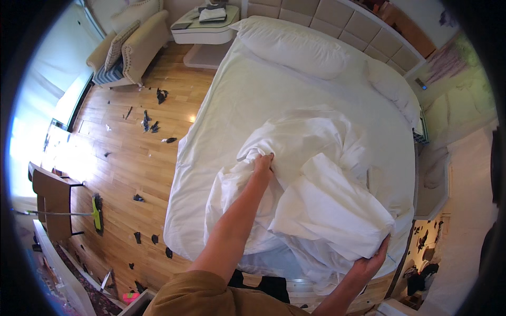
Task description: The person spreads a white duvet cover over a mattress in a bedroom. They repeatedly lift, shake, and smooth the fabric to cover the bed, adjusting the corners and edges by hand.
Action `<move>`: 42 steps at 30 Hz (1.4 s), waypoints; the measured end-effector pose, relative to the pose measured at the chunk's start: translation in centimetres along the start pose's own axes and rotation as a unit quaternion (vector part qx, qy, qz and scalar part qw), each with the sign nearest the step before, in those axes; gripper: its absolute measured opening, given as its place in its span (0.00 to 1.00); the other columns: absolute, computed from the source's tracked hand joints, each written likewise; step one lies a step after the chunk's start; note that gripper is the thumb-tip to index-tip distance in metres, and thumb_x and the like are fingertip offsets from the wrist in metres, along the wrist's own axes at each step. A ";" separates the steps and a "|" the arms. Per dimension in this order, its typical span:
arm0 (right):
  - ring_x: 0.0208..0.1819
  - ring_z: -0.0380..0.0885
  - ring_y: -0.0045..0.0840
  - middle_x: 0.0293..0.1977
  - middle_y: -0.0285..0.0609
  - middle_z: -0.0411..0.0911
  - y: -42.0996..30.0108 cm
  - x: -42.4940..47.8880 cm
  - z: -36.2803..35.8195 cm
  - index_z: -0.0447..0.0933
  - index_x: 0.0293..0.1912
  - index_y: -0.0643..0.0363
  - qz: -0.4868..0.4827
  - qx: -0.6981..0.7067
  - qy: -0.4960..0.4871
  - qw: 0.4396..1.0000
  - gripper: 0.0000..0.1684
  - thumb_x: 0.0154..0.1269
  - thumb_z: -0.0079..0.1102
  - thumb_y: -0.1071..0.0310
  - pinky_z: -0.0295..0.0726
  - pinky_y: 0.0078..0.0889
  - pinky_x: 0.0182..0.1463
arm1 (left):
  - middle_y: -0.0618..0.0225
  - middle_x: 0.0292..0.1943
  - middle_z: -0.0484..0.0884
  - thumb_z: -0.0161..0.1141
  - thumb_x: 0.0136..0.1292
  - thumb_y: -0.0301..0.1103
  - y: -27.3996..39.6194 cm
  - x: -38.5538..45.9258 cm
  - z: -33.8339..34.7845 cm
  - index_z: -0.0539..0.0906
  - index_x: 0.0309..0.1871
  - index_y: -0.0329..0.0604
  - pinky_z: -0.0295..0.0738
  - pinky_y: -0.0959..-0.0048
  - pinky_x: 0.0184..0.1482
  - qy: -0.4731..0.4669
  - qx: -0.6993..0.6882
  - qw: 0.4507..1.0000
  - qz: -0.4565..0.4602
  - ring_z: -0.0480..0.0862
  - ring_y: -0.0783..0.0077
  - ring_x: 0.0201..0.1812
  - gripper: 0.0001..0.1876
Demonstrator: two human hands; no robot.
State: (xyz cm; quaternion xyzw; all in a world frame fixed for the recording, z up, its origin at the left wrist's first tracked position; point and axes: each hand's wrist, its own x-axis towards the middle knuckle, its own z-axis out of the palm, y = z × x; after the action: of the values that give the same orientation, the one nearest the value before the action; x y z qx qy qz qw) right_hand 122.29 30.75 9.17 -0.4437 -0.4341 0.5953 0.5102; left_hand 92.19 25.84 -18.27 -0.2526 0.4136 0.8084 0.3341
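Observation:
A crumpled white duvet or cover lies heaped over the near half of the bed. My left hand grips a bunched fold of it near the middle of the mattress. At the near right, my right hand holds a corner of the same white cloth, its fingers partly hidden behind the fabric. Part of the cloth hangs over the bed's foot. Under it, the mattress wears a smooth white sheet.
Two white pillows rest against the padded headboard. Left of the bed, black scraps litter the wooden floor. A green broom lies by a brown chair. An armchair and bedside table stand behind.

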 end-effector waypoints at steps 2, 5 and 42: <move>0.59 0.63 0.33 0.58 0.50 0.63 -0.9 -0.1 0.0 0.59 0.60 0.68 0.019 0.052 0.028 0.998 0.30 0.59 0.50 0.67 0.62 0.35 0.61 | 0.63 0.40 0.77 0.55 0.58 0.27 0.4 -4.4 1.2 0.71 0.50 0.38 0.74 0.68 0.42 -0.121 0.043 0.984 0.120 0.76 0.69 0.40 0.16; 0.54 0.69 0.30 0.55 0.42 0.67 -1.4 0.5 1.6 0.64 0.58 0.62 0.081 0.181 0.046 0.979 0.28 0.62 0.54 0.58 0.70 0.35 0.56 | 0.69 0.38 0.77 0.53 0.57 0.26 -0.2 -13.5 -1.2 0.74 0.48 0.36 0.71 0.75 0.42 -0.237 0.243 0.922 0.185 0.74 0.78 0.40 0.14; 0.46 0.73 0.27 0.46 0.44 0.72 5.3 -9.5 3.5 0.68 0.51 0.68 0.169 0.105 -0.149 0.969 0.23 0.60 0.58 0.65 0.74 0.31 0.48 | 0.56 0.27 0.77 0.59 0.53 0.36 0.7 -13.7 -13.2 0.74 0.40 0.34 0.71 0.66 0.38 -0.045 0.611 0.747 0.259 0.77 0.58 0.32 0.15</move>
State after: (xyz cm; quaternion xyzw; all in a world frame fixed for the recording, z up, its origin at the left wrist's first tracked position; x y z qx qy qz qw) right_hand 118.48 20.56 5.60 -0.3611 -0.3594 0.7742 0.3757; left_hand 102.32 9.93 -15.52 0.1589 0.8528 0.4494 0.2133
